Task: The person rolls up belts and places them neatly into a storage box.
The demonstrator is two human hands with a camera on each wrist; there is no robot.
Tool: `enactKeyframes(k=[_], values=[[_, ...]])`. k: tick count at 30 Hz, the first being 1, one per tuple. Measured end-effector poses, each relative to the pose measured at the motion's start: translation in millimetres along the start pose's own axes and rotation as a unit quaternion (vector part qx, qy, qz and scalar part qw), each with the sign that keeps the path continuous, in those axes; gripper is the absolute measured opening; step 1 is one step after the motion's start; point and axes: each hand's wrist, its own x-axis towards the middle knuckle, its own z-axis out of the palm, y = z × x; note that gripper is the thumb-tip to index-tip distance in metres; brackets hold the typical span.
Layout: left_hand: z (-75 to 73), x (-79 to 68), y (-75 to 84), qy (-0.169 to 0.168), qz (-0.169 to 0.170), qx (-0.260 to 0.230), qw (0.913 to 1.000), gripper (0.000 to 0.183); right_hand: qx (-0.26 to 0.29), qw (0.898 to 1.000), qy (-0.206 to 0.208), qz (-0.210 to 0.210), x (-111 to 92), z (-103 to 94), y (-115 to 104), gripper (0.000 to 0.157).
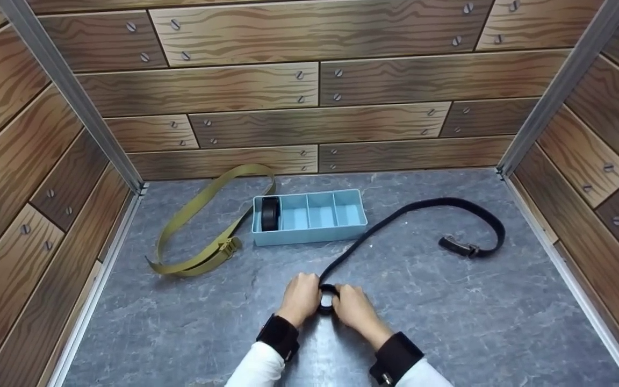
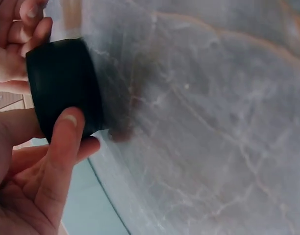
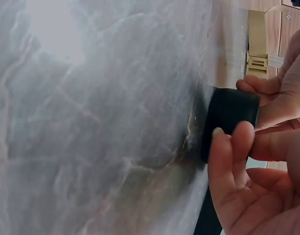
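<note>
A black belt (image 1: 433,203) lies across the floor, its near end wound into an open coil (image 1: 325,310). My left hand (image 1: 301,295) grips the coil's left side, and my right hand (image 1: 358,307) grips its right side. In the left wrist view, a fingertip of the left hand (image 2: 47,171) presses the coil's wide outer face (image 2: 64,83). The right wrist view has fingertips of the right hand (image 3: 253,181) against the coil (image 3: 232,111). From the coil the strap curves away to the right, ending at a metal buckle (image 1: 470,250).
Beyond the hands stands a light blue divided box (image 1: 309,234). A rolled black belt (image 1: 270,214) stands in its leftmost compartment. An olive webbing belt (image 1: 180,220) with a buckle loops on the floor at left. Wood-patterned walls (image 1: 250,86) enclose the grey floor on three sides.
</note>
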Motion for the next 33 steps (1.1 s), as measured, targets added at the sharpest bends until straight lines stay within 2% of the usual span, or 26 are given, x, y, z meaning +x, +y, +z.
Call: enactKeyframes(k=[4,7,11,14,18,23,27,33], values=[[-2.9,0.1,0.8,-0.01,0.007,-0.003,0.9999,0.018,-0.026,1.0,0.003,-0.008,1,-0.2,1,0.013],[-4.0,0.8,1.4,-0.005,0.009,0.001,0.9999,0.022,-0.036,0.999,0.003,-0.027,2,-0.5,3,0.016],[-2.2,1.0,1.8,0.006,0.024,0.031,0.9992,0.02,-0.043,0.997,-0.009,-0.066,4,-1.1,6,0.009],[1.0,0.5,2.6,0.017,0.039,0.054,0.9977,0.017,-0.039,0.996,-0.02,-0.075,4,-2.4,8,0.011],[4.3,1.4,4.3,0.018,0.023,0.047,0.9985,0.014,0.002,0.999,-0.028,-0.029,5,-5.4,8,0.014],[1.2,4.7,4.4,-0.005,-0.013,0.008,0.9999,0.01,0.041,0.998,-0.048,0.013,5,-6.7,7,0.014],[-4.9,6.3,1.3,-0.033,-0.011,-0.016,0.9993,0.014,0.014,0.998,-0.055,-0.014,7,-7.6,8,0.016],[-10.3,7.8,-3.4,-0.053,0.025,-0.036,0.9977,0.022,-0.037,0.994,-0.046,-0.097,13,-9.1,12,0.016]])
